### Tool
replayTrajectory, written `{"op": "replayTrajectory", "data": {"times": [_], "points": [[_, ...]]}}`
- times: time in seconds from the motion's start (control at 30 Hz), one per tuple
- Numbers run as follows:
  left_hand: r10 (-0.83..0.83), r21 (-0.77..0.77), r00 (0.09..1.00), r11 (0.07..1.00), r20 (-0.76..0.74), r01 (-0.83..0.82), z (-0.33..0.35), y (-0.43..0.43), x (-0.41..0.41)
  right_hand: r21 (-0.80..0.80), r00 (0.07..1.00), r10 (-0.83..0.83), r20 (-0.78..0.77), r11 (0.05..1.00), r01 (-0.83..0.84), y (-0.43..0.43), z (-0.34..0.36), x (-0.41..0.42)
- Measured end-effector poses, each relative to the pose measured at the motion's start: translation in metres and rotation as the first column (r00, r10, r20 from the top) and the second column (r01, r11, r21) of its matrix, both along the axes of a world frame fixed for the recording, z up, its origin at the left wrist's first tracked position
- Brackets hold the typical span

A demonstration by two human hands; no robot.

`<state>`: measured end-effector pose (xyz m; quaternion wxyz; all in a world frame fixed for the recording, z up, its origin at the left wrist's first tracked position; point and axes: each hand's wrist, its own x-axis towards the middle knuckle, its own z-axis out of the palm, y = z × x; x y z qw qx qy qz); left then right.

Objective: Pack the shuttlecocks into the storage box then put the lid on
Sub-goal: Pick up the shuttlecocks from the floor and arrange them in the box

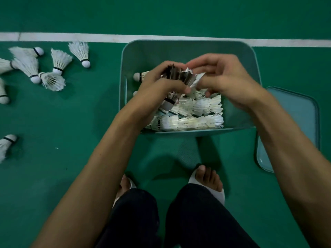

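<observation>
A teal storage box point(161, 51) stands on the green floor in front of me. Rows of white shuttlecocks point(198, 120) lie packed along its near side. Both hands are over the box. My left hand point(161, 85) grips a shuttlecock point(176, 75) whose feathers look dark in shadow, and my right hand point(222, 77) holds the same feathers from the other side. Another shuttlecock's cork point(138, 76) pokes out to the left of my left hand. The teal lid point(295, 111) lies flat on the floor to the right of the box, partly hidden by my right forearm.
Several loose white shuttlecocks point(53, 68) lie scattered on the floor at the left, one more point(7, 142) lower down. A white court line point(71, 37) runs behind the box. My feet in white sandals point(207, 181) are just below the box.
</observation>
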<state>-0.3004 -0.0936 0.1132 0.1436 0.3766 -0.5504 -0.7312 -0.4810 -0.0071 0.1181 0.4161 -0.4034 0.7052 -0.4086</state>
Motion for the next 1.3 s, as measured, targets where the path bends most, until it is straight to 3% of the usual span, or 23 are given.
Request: {"op": "replayTrajectory", "data": {"times": [0.13,0.27,0.33,0.43,0.5,0.6,0.7,0.87,1.17,1.23,1.3], "points": [[-0.019,0.139,0.999,0.990,-0.034,0.024,-0.010,0.003,-0.006,0.044,0.995,0.008,-0.103,0.999,-0.003,0.012,-0.006,-0.008],[-0.023,0.162,1.000,0.987,-0.004,0.023,-0.020,0.002,-0.010,0.051,0.991,-0.125,-0.057,0.990,0.128,0.025,-0.016,-0.010],[-0.032,0.070,0.997,0.997,0.066,0.027,-0.024,0.002,-0.011,0.072,0.955,-0.286,-0.078,0.954,0.292,0.028,-0.023,-0.013],[0.080,-0.140,0.972,0.989,0.223,-0.049,-0.028,-0.003,-0.007,0.161,0.838,-0.485,-0.249,0.833,0.530,0.029,-0.035,-0.016],[0.175,-0.348,0.937,0.935,0.301,-0.063,-0.029,-0.009,-0.002,0.225,0.792,-0.512,-0.333,0.772,0.594,0.027,-0.041,-0.013],[0.192,-0.567,0.898,0.820,0.397,0.076,-0.030,-0.015,0.004,0.236,0.760,-0.557,-0.336,0.731,0.640,0.014,-0.047,-0.003],[0.188,-0.632,0.878,0.760,0.439,0.153,-0.032,-0.017,0.006,0.251,0.766,-0.616,-0.186,0.724,0.643,-0.001,-0.051,0.008],[0.189,-0.622,0.847,0.758,0.497,0.196,-0.038,-0.016,0.007,0.430,0.806,-0.591,-0.027,0.721,0.544,-0.017,-0.051,0.015],[0.087,-0.628,0.852,0.714,0.517,0.309,-0.038,-0.012,0.004,0.566,0.894,-0.447,0.009,0.740,0.364,-0.031,-0.056,0.006],[0.009,-0.617,0.859,0.699,0.512,0.361,-0.036,-0.009,0.002,0.519,0.893,-0.449,-0.025,0.758,0.395,-0.024,-0.050,-0.002],[-0.049,-0.611,0.860,0.682,0.508,0.401,-0.036,-0.005,-0.002,0.371,0.877,-0.454,-0.159,0.796,0.479,-0.012,-0.040,-0.006]]}}
